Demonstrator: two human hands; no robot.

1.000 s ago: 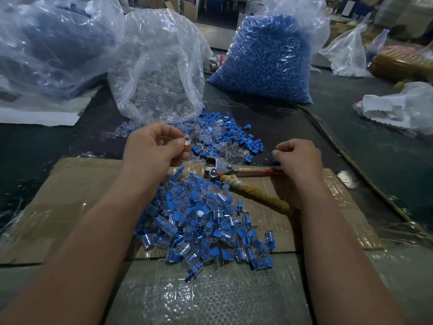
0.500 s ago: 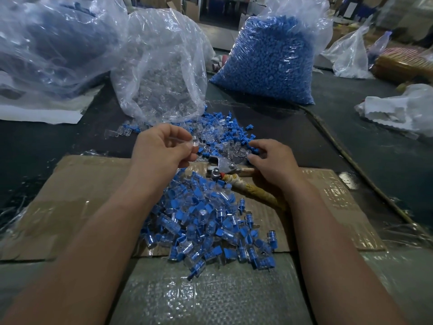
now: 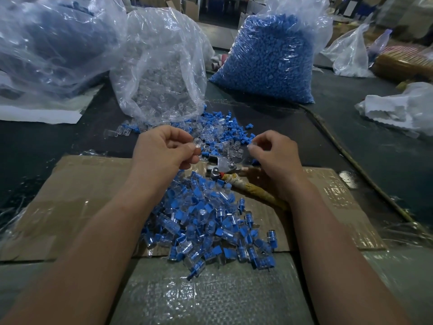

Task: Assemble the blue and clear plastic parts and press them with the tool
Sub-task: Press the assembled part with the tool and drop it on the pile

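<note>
Left hand (image 3: 164, 148) and right hand (image 3: 274, 156) each pinch a small part
The clear part (image 3: 196, 142) is held at the left fingertips — the tool (image 3: 220, 168) lies on cardboard (image 3: 70, 188) below the hands, beside the assembled pile (image 3: 206, 221).

Left hand (image 3: 164, 147) and right hand (image 3: 276, 154) both pinching.

Dim overall, glare on plastic bags (image 3: 161, 55) — edges warped
</note>
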